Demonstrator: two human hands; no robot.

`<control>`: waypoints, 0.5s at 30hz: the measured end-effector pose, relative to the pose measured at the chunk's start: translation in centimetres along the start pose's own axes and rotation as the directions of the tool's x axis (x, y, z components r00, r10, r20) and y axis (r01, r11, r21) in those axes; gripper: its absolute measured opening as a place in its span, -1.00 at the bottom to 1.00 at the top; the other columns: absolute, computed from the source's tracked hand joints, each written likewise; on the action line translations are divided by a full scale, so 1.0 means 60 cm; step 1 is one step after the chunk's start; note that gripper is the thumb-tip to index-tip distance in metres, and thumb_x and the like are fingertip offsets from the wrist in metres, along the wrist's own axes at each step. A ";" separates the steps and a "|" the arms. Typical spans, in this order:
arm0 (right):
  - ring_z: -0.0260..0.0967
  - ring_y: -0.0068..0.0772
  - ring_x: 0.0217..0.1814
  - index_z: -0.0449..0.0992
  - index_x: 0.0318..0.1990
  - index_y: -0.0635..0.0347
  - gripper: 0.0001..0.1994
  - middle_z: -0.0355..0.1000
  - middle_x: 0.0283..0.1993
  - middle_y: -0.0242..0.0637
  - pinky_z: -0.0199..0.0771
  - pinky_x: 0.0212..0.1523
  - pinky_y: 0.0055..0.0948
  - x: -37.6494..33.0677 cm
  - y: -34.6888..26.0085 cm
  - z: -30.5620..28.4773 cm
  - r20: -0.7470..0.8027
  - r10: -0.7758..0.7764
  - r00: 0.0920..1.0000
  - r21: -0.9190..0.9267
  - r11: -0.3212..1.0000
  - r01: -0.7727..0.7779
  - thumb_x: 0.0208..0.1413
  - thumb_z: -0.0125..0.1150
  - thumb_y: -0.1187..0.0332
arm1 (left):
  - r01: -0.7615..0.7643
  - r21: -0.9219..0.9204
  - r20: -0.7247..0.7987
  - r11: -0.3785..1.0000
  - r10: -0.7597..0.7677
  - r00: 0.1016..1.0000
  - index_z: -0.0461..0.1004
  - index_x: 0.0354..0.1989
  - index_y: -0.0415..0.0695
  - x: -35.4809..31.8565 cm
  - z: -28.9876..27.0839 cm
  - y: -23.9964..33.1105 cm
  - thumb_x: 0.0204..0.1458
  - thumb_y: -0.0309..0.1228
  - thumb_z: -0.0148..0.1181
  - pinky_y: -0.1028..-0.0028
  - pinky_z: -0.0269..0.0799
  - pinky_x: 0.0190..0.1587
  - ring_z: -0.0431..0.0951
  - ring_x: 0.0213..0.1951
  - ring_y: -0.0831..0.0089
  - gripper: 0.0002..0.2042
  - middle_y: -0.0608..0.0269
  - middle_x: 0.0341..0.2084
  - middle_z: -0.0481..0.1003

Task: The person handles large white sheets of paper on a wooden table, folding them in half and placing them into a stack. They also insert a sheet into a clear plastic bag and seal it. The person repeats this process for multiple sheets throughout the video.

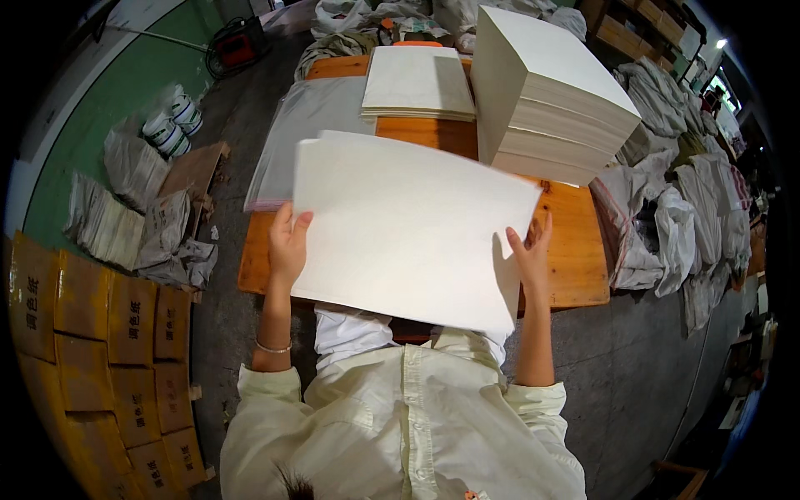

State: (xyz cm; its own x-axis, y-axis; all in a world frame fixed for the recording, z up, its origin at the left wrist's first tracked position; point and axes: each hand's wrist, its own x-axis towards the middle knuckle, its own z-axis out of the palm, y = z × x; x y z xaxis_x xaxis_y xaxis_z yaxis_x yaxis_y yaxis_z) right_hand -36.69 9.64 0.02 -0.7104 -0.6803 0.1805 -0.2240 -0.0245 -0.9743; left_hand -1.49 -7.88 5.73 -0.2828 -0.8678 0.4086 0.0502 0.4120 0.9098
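**Both hands hold a large white sheet over the table**

A big sheet (408, 225) of white paper sits at the centre of the view, lifted slightly above the wooden table (575, 250) and tilted, its right end lower. The left hand (287, 246) grips the sheet's edge at 9 o'clock, thumb on top and fingers curled under the paper. The right hand (531, 254) holds the opposite edge at 3 o'clock, fingers fairly straight and pressed along the paper's rim; whether its thumb is under the sheet I cannot tell.

At 12 o'clock from the sheet lies a thin stack (417, 82) of the same paper, flat on the table. Just beside it, at 1 o'clock, stands a tall ream (554, 92), touching the table's far right corner. A clear plastic bag (304, 133) lies at 11 o'clock, overhanging the table's left edge.

On the floor at 9 o'clock are yellow cartons (92, 333) and wrapped bundles (125, 217). Grey sacks (683, 200) pile up at 3 o'clock.
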 end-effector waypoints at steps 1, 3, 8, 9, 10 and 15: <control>0.12 -0.18 0.25 -0.01 0.28 0.36 -0.28 0.14 0.23 0.00 0.13 0.21 -0.35 -0.010 -0.052 0.002 0.015 0.213 0.977 0.072 0.974 -0.214 0.05 0.26 0.31 | -0.005 -0.037 -0.052 0.999 0.003 0.999 0.34 -0.11 -0.32 -0.010 -0.004 0.008 0.18 -0.37 0.02 0.56 0.31 -0.10 0.43 -0.22 0.54 -0.75 0.24 -0.26 0.46; 0.24 -0.34 0.11 0.18 0.17 0.34 -0.43 0.29 0.08 -0.13 0.21 0.12 -0.43 -0.004 -0.074 -0.021 0.173 0.179 0.968 0.266 0.938 -0.221 0.06 0.26 0.33 | -0.022 -0.115 -0.152 0.993 0.005 0.988 0.30 -0.06 -0.30 -0.025 -0.009 0.030 0.18 -0.35 0.03 0.55 0.28 -0.06 0.41 -0.20 0.55 -0.72 0.27 -0.23 0.44; 0.35 -0.61 -0.18 0.41 -0.10 0.27 -0.74 0.45 -0.18 -0.38 0.32 -0.10 -0.55 -0.003 -0.142 -0.041 0.034 -0.134 0.990 0.409 0.906 0.108 0.08 0.23 0.39 | -0.172 -0.062 -0.174 0.983 0.159 0.972 0.25 0.00 -0.31 -0.048 -0.014 0.028 0.19 -0.30 0.02 0.48 0.24 0.03 0.37 -0.09 0.51 -0.66 0.21 -0.14 0.40; 0.35 -0.61 -0.17 0.41 -0.13 0.25 -0.76 0.44 -0.17 -0.39 0.32 -0.09 -0.55 -0.007 -0.154 -0.043 0.019 -0.159 0.987 0.397 0.907 0.138 0.06 0.24 0.41 | -0.202 -0.045 -0.178 0.978 0.191 0.965 0.24 0.01 -0.32 -0.050 -0.010 0.029 0.19 -0.30 0.01 0.47 0.24 0.04 0.37 -0.07 0.49 -0.65 0.19 -0.12 0.39; 0.35 -0.61 -0.16 0.41 -0.13 0.25 -0.76 0.43 -0.17 -0.39 0.32 -0.09 -0.54 -0.008 -0.147 -0.046 0.036 -0.191 0.981 0.433 0.888 0.157 0.06 0.24 0.41 | -0.207 -0.052 -0.188 0.977 0.194 0.963 0.24 0.01 -0.32 -0.053 -0.007 0.026 0.19 -0.30 0.00 0.46 0.23 0.04 0.36 -0.06 0.48 -0.65 0.18 -0.11 0.38; 0.34 -0.60 -0.14 0.41 -0.14 0.25 -0.77 0.42 -0.18 -0.39 0.32 -0.07 -0.53 -0.002 -0.119 -0.047 0.106 -0.156 0.982 0.455 0.886 0.091 0.04 0.23 0.46 | -0.248 -0.230 -0.196 0.941 0.205 0.959 0.22 0.06 -0.34 -0.054 0.009 -0.006 0.13 -0.23 0.08 0.45 0.22 0.04 0.36 -0.04 0.45 -0.54 0.15 -0.08 0.37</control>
State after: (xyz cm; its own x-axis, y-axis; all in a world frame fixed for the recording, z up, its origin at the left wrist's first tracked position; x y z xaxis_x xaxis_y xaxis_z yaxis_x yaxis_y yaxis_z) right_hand -36.90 11.96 7.34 -0.5921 -0.7419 0.3145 0.0407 -0.4173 -0.9078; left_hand -1.12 -5.06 4.06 -0.0728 -0.8023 0.5925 0.3373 0.5393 0.7716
